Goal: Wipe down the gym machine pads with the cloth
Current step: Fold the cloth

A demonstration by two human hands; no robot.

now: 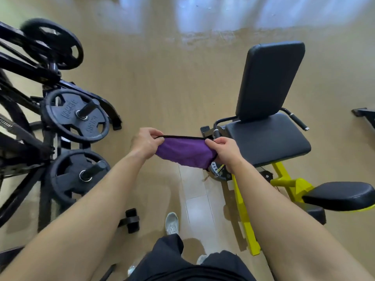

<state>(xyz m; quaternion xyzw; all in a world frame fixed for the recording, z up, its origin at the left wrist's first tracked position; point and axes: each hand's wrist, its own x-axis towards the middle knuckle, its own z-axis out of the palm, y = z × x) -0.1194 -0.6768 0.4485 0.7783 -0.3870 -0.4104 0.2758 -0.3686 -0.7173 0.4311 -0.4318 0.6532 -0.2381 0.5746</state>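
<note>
At the centre of the frame a purple cloth (pixel 185 152) with a dark edge hangs stretched between the two hands, the left hand (pixel 146 143) pinching its left end and the right hand (pixel 223 152) pinching its right end. The black seat pad (pixel 267 136) and upright back pad (pixel 267 78) lie right of the hands, apart from the cloth.

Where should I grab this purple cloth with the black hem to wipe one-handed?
Probably the loose middle of the purple cloth, from above, with the right hand, nearer the black seat pad. It sags between the left hand and right, pinched at its hem ends, so that belly should bunch easily.
</note>
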